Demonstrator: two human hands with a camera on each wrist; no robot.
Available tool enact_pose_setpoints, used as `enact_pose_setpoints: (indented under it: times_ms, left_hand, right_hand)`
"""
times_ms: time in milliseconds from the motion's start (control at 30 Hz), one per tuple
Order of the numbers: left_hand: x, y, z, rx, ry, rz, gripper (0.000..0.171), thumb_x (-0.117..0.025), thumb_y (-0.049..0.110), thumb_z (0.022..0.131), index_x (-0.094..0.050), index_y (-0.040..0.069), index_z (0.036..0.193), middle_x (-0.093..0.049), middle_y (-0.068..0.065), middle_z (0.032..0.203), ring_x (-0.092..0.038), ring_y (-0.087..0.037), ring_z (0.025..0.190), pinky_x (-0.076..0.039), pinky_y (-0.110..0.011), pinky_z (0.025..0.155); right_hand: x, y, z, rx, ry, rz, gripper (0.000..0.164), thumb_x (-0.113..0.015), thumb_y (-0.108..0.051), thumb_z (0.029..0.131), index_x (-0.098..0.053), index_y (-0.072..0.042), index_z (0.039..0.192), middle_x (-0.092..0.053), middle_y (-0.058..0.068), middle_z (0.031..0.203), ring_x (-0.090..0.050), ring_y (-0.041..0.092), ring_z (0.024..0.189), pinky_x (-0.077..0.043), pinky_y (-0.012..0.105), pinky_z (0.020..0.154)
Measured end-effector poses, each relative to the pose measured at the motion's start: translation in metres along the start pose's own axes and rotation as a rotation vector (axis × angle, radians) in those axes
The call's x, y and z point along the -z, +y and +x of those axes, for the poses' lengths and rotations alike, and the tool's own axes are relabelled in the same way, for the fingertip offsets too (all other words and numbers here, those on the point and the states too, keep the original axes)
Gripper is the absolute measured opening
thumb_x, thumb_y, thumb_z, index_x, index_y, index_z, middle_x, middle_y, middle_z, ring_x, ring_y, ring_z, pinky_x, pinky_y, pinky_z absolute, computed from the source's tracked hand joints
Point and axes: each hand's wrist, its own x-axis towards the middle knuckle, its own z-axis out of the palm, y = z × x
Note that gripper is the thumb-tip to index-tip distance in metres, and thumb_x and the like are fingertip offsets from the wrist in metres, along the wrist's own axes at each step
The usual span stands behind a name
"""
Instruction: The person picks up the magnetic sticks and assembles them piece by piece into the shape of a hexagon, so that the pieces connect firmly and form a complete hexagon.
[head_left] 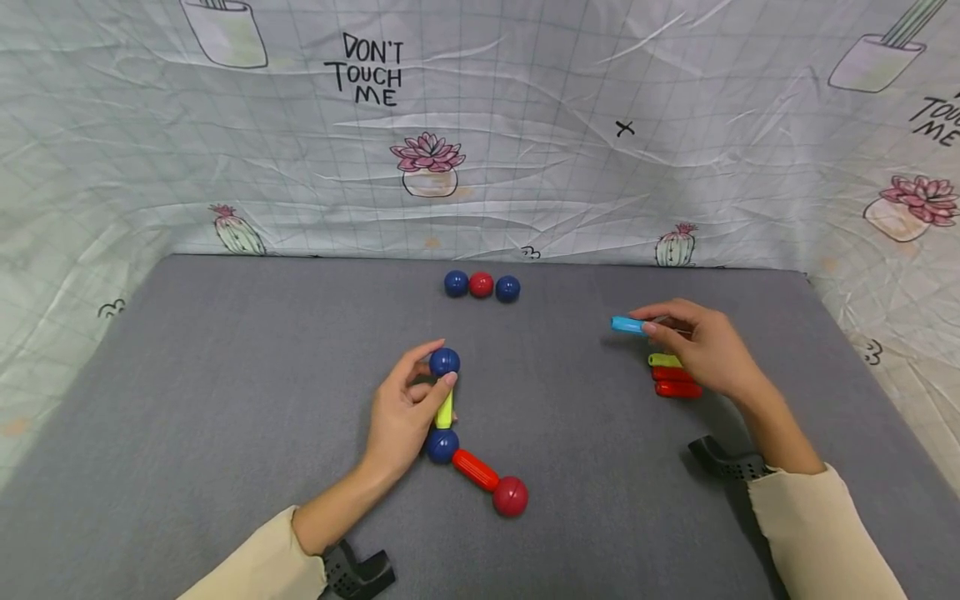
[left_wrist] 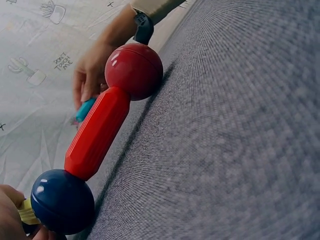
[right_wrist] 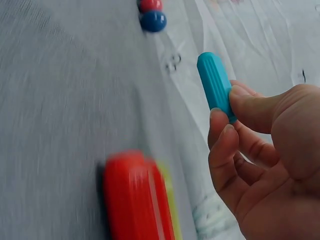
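Note:
My left hand [head_left: 405, 408] grips the upper end of a joined chain, its fingers and thumb around a blue ball [head_left: 445, 362] and the yellow-green rod [head_left: 445, 411] below it. That rod runs to a second blue ball [head_left: 442, 447], from which a red ribbed rod [head_left: 476, 470] slants to a red ball [head_left: 511, 497]. In the left wrist view the red rod [left_wrist: 97, 134] and its two end balls show large. On the right, my right hand [head_left: 708, 346] pinches a light blue ribbed rod [right_wrist: 215, 85] between thumb and fingers, raised over the table.
Two red rods [head_left: 678, 389] and a yellow-green rod [head_left: 664, 360] lie side by side under my right hand. At the back of the grey table [head_left: 262, 375], a red ball [head_left: 482, 284] sits between two blue balls [head_left: 507, 288]. A printed cloth [head_left: 525, 167] hangs behind.

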Motion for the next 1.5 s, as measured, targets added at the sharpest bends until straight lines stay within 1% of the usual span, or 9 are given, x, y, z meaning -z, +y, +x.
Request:
enact_pose_setpoints:
  times_ms: [67, 267, 500, 667, 800, 933, 1133, 1300, 1500]
  left_hand:
    - [0.0, 0.0, 0.0, 0.002, -0.002, -0.001, 0.041, -0.06, 0.0, 0.093, -0.049, -0.002, 0.133, -0.055, -0.016, 0.091, -0.062, -0.036, 0.056, -0.05, -0.03, 0.049]
    - [0.001, -0.001, 0.0, 0.008, 0.001, -0.004, 0.041, -0.06, 0.0, 0.093, -0.049, -0.002, 0.132, -0.055, -0.016, 0.091, -0.063, -0.033, 0.055, -0.051, -0.03, 0.049]
    - [0.001, 0.0, -0.001, 0.003, -0.002, 0.002, 0.041, -0.06, 0.0, 0.093, -0.049, -0.003, 0.132, -0.056, -0.016, 0.091, -0.062, -0.032, 0.055, -0.05, -0.03, 0.048]
    - [0.0, 0.0, -0.001, -0.002, -0.001, 0.004, 0.041, -0.06, 0.0, 0.093, -0.049, -0.003, 0.132, -0.056, -0.016, 0.092, -0.062, -0.033, 0.055, -0.051, -0.03, 0.048]
    - [0.0, 0.0, -0.001, -0.004, 0.0, 0.007, 0.04, -0.06, 0.0, 0.093, -0.049, -0.003, 0.132, -0.056, -0.016, 0.092, -0.062, -0.034, 0.055, -0.05, -0.03, 0.048]
    - [0.0, -0.001, -0.001, -0.002, 0.002, 0.01, 0.04, -0.06, 0.0, 0.093, -0.049, -0.003, 0.132, -0.056, -0.015, 0.091, -0.062, -0.033, 0.055, -0.05, -0.029, 0.048]
    - [0.001, -0.001, -0.002, 0.003, 0.005, 0.017, 0.04, -0.06, 0.001, 0.093, -0.049, -0.002, 0.132, -0.056, -0.015, 0.091, -0.062, -0.029, 0.055, -0.047, -0.026, 0.047]
    - [0.001, -0.002, -0.002, 0.005, 0.006, 0.012, 0.039, -0.061, 0.001, 0.093, -0.051, 0.002, 0.131, -0.057, -0.014, 0.091, -0.063, -0.03, 0.055, -0.046, -0.024, 0.046]
    - [0.001, -0.002, -0.001, 0.009, 0.002, -0.003, 0.039, -0.06, 0.001, 0.093, -0.051, 0.002, 0.131, -0.057, -0.015, 0.092, -0.063, -0.032, 0.055, -0.048, -0.027, 0.047]
  right_hand:
    - [-0.005, -0.006, 0.004, 0.023, -0.013, 0.025, 0.022, -0.061, -0.016, 0.095, -0.068, -0.014, 0.116, -0.061, 0.004, 0.109, -0.061, 0.015, 0.084, -0.05, 0.021, 0.068]
    - [-0.028, -0.021, 0.014, 0.071, -0.078, 0.074, 0.021, -0.059, -0.018, 0.096, -0.068, -0.017, 0.115, -0.061, 0.001, 0.101, -0.06, 0.024, 0.078, -0.048, 0.027, 0.061]
    - [-0.048, -0.035, 0.022, 0.101, -0.106, 0.103, 0.019, -0.06, -0.016, 0.095, -0.07, -0.017, 0.112, -0.062, 0.002, 0.097, -0.058, 0.021, 0.075, -0.048, 0.029, 0.057]
    - [-0.058, -0.047, 0.026, 0.15, -0.116, 0.132, 0.02, -0.062, -0.012, 0.094, -0.071, -0.016, 0.111, -0.063, 0.0, 0.102, -0.06, 0.017, 0.078, -0.049, 0.029, 0.061]
    - [-0.069, -0.057, 0.03, 0.176, -0.157, 0.166, 0.02, -0.063, -0.011, 0.094, -0.071, -0.016, 0.11, -0.062, -0.001, 0.101, -0.061, 0.017, 0.078, -0.05, 0.03, 0.063]
    - [-0.081, -0.068, 0.036, 0.21, -0.188, 0.166, 0.02, -0.062, -0.01, 0.094, -0.071, -0.016, 0.11, -0.061, -0.002, 0.1, -0.06, 0.015, 0.077, -0.051, 0.031, 0.064]
    - [-0.091, -0.082, 0.043, 0.238, -0.189, 0.157, 0.02, -0.062, -0.009, 0.094, -0.071, -0.016, 0.11, -0.062, -0.002, 0.098, -0.06, 0.015, 0.075, -0.051, 0.032, 0.065]
    - [-0.095, -0.088, 0.046, 0.242, -0.207, 0.175, 0.02, -0.062, -0.008, 0.093, -0.071, -0.013, 0.11, -0.062, 0.001, 0.096, -0.061, 0.02, 0.075, -0.051, 0.032, 0.066]
    - [-0.102, -0.093, 0.049, 0.251, -0.245, 0.212, 0.02, -0.062, -0.007, 0.093, -0.071, -0.012, 0.11, -0.061, 0.002, 0.096, -0.063, 0.021, 0.074, -0.051, 0.033, 0.065]
